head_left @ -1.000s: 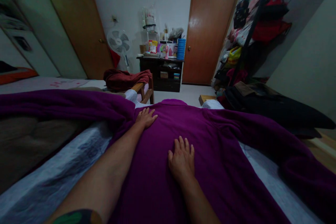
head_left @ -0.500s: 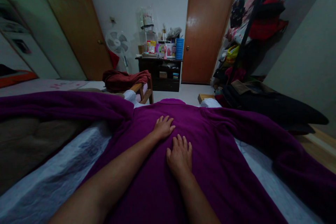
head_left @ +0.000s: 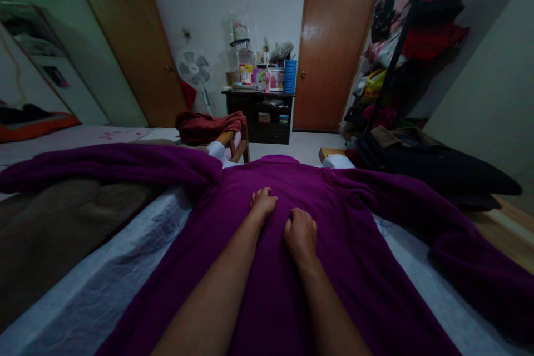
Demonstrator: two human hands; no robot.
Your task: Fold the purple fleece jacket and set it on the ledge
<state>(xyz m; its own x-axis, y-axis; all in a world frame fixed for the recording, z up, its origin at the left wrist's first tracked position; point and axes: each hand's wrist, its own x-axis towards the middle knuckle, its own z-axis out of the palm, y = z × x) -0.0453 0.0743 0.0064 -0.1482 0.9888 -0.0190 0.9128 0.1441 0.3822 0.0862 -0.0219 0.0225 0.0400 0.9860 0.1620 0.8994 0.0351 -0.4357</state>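
A purple long-sleeved garment (head_left: 334, 267) lies spread out, its collar at the far end and both sleeves stretched sideways. My left hand (head_left: 263, 201) is over its upper middle, back upward, with the fingers curled in. Slightly nearer and to the right, my right hand (head_left: 301, 231) is also curled in, knuckles up and fingertips hidden beneath. Neither hand shows an object in it, and the fabric around them looks smooth, without bunched folds. Whether the knuckles press on the cloth cannot be told.
Under the garment is a pale patterned sheet (head_left: 125, 256). A brown blanket (head_left: 62, 222) lies at the left, and a dark pile of clothes (head_left: 438, 167) at the right. Beyond are a wooden chair with a red cloth (head_left: 208, 125), a fan (head_left: 194, 68), a dark cabinet (head_left: 237, 117) and a door (head_left: 329, 55).
The fingers of both hands, spread flat on the garment before, are now curled in. The right hand has shifted a little to the right. The view has turned slightly left.
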